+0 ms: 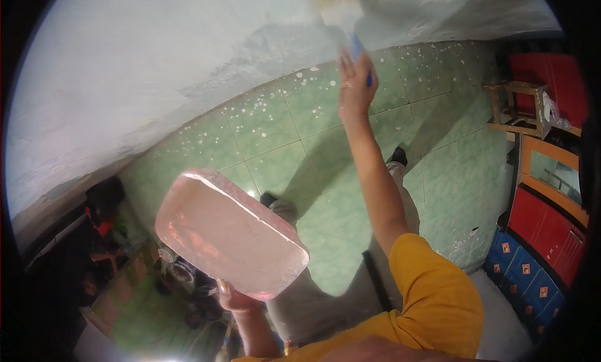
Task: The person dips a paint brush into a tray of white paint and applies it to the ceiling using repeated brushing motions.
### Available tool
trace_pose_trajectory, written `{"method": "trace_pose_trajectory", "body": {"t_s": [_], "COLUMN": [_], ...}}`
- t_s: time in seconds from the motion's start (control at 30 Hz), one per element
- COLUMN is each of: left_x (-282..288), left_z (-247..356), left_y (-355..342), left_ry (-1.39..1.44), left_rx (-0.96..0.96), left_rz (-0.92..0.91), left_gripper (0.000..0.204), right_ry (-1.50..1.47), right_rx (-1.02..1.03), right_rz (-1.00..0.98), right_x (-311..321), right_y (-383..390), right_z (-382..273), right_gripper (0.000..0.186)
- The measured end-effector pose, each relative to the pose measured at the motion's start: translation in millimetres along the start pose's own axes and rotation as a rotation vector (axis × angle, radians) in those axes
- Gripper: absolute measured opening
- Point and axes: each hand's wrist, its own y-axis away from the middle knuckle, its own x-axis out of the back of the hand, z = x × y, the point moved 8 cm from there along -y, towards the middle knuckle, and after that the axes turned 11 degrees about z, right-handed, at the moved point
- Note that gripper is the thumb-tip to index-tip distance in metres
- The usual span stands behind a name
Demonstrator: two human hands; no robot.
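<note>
Far left, dark clutter (103, 199) sinks into the shadow of the lens rim, too dim to sort out. Above it, the patchy, whitish wall (119, 80) bends up and out of view. Next comes the tub (228, 230), pinkish, see-through, a rounded oblong tilted in front of the person; whether liquid lies inside is hard to tell. The left hand (236, 297) grips its lower edge, fingers mostly hidden behind the plastic, so how tightly they curl can't be told. The tub also blocks part of the green tiled floor (269, 133), glossy and spattered white. Up top, the right hand (357, 89) is closed around the blue handle of a brush (356, 47), its bristles a blur at the wall. Far right, a wooden stool (516, 108) stands by a red-and-blue cabinet (541, 221), cut off by the rim.
</note>
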Motion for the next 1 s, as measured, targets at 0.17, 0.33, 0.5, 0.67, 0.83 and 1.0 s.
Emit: {"method": "trace_pose_trajectory", "body": {"t_s": [0.17, 0.33, 0.5, 0.67, 0.83, 1.0], "left_x": [26, 33, 58, 20, -29, -78], "left_z": [-17, -43, -42, -11, 29, 80], "left_y": [-6, -21, -18, -7, 23, 42], "left_ry": [-0.025, -0.068, -0.103, -0.077, -0.04, -0.098], "left_rx": [-0.018, -0.031, -0.059, -0.019, 0.058, 0.072], "left_rz": [0.144, 0.025, 0.294, 0.213, 0.085, 0.112], "left_gripper": [0.058, 0.059, 0.059, 0.06, 0.063, 0.064], "right_ry": [0.083, 0.143, 0.283, 0.256, 0.203, 0.288], "right_rx": [-0.12, -0.189, -0.229, -0.082, 0.033, 0.053], "right_rz": [0.135, 0.281, 0.254, 0.102, -0.077, -0.109], "right_x": [106, 187, 133, 29, -65, -88], "right_y": [-47, -104, -100, -45, 26, 77], "right_z": [135, 220, 188, 49, -110, -229], "right_gripper": [0.042, 0.035, 0.031, 0.033, 0.034, 0.034]}}
